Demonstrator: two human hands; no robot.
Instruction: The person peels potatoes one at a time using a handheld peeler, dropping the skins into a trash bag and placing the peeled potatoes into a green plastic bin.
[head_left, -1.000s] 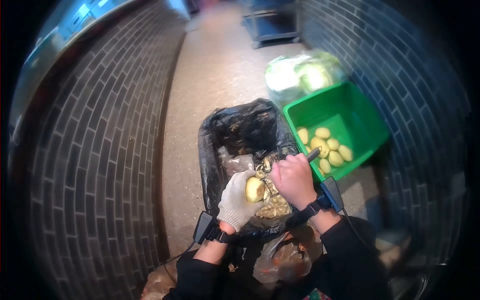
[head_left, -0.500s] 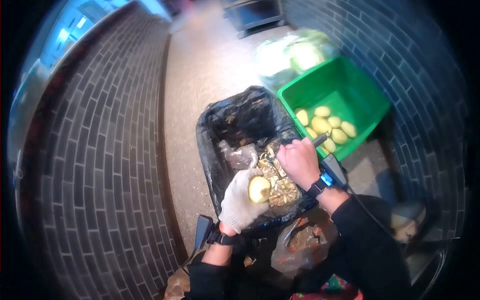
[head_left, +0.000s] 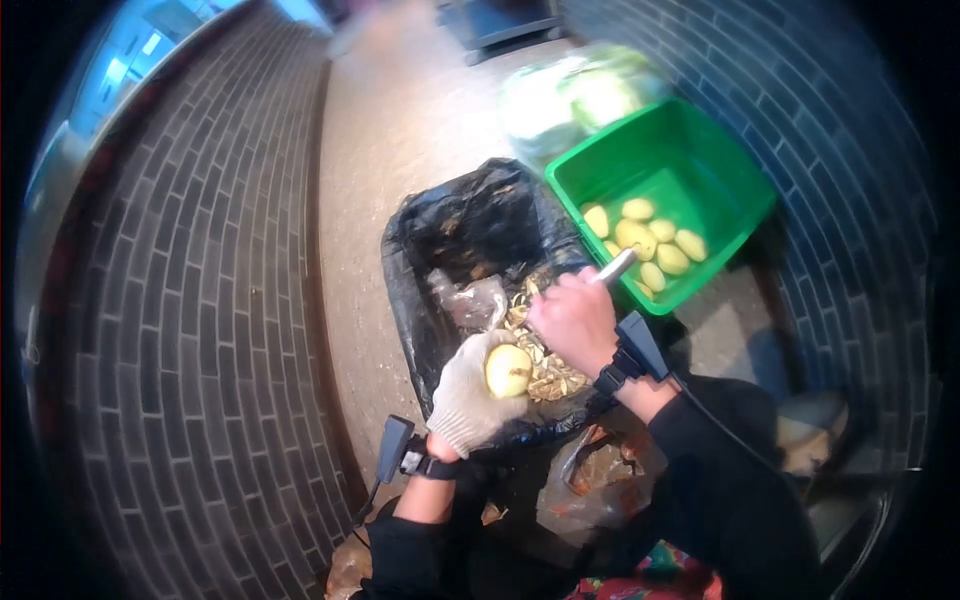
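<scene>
My left hand [head_left: 470, 390], in a knitted white glove, is wrapped round a pale, mostly peeled potato [head_left: 506, 366]. A small brown patch shows on its upper side. Just up and to the right, my bare right hand [head_left: 575, 322] is closed on a peeler [head_left: 617, 267]. Its light handle sticks out towards the green tub; its blade end is hidden by my fingers. Both hands are over a bin lined with a black plastic bag [head_left: 405, 270]. Peelings [head_left: 550, 380] lie in a heap in it below my hands, with a crumpled clear bag [head_left: 475, 303] beside them.
A green tub [head_left: 730, 190] holding several peeled potatoes [head_left: 636, 236] stands right of the bin. Behind it is a clear bag of pale green vegetables [head_left: 580, 95]. Another plastic bag [head_left: 595, 490] lies near my lap. Brick walls [head_left: 220, 270] rise on both sides; a dark cart [head_left: 510, 25] stands farther off.
My right hand has turned, so the peeler's handle now shows lighter and points up to the right. The left hand still holds the potato. The whole view has shifted slightly.
</scene>
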